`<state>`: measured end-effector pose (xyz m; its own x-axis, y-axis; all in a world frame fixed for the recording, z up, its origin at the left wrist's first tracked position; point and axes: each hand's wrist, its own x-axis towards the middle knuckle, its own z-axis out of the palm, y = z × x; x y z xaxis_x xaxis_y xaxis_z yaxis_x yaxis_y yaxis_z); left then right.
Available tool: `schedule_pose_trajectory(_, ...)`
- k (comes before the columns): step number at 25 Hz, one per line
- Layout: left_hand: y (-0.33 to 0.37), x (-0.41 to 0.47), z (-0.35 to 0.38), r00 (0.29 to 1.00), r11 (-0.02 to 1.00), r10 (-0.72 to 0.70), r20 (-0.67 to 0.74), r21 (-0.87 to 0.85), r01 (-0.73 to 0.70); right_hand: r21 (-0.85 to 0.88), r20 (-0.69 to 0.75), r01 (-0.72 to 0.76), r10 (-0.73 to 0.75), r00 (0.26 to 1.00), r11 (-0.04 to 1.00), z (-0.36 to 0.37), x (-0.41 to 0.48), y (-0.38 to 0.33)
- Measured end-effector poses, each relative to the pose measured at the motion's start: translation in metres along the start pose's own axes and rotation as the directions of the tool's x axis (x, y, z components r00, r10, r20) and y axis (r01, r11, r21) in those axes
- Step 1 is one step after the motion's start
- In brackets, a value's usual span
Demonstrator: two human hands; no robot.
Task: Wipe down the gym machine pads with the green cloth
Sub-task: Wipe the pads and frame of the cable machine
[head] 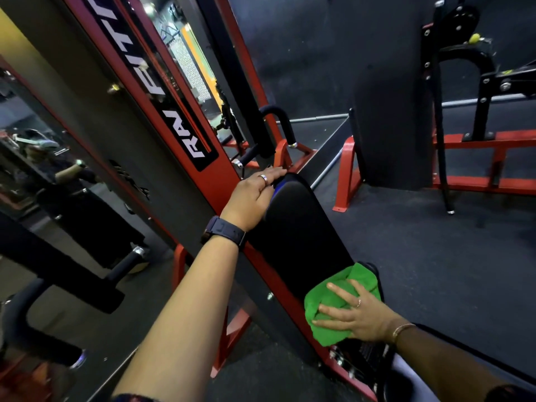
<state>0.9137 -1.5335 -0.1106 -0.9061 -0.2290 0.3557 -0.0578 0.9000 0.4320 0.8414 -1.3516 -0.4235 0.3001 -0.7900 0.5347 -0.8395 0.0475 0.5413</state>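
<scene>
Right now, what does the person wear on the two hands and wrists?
The left hand has a silver ring on one of its fingers and a dark watch with a broad dark strap at the wrist. The right hand has a thin ring and a thin gold-coloured bracelet at the wrist.

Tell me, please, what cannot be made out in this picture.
Head view only:
The pad surface beneath the green cloth: hidden by the cloth and the right hand.
The pad's top edge: covered by the left hand.
The white lettering on the red frame: cut off by the top edge.
The mirror reflection, left: blurred.
</scene>
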Motion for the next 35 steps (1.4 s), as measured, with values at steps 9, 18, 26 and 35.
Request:
schedule_pose_trajectory(9,0.010,-0.035,0.012,0.988,1.000,-0.010,-0.152,0.004,0.010,0.841,0.012,-0.450,0.821,0.571,0.300,-0.116,0.114,0.105)
schedule_pose_trajectory(18,0.058,-0.120,0.012,0.874,0.694,-0.411,-0.258,-0.710,0.117,0.967,0.216,-0.245,0.759,0.614,-0.076,-0.183,0.183,0.046)
schedule_pose_trajectory(26,0.095,-0.282,-0.011,0.634,0.718,-0.577,-0.515,-0.690,0.093,0.967,0.218,-0.108,0.529,0.820,-0.231,-0.273,0.204,-0.059)
schedule_pose_trajectory(35,0.193,-0.489,-0.039,0.220,0.750,-0.660,-0.718,-0.647,0.139,0.796,0.136,-0.105,0.007,0.991,-0.596,-0.403,0.185,-0.210)
